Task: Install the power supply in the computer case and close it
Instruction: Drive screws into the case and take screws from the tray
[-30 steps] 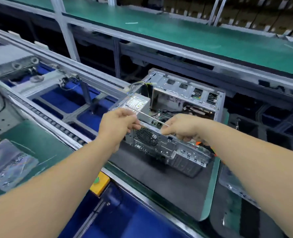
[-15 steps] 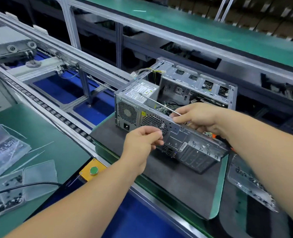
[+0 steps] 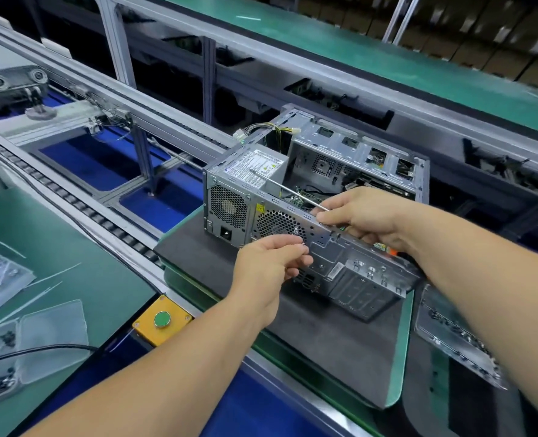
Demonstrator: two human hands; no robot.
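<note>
At the frame centre, the left hand is pinching a tiny screw, fingers together, beside the grey metal computer case; the right hand is gripping a thin steel screwdriver. The screw may be slipping and falling inside.

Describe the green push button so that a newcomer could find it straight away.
Start at the open computer case lying on the dark mat on the conveyor. Follow the mat's near left edge down towards the green workbench. There, at the bench's corner, sits a small yellow box with the round green push button on top, the only yellow thing around.
</note>
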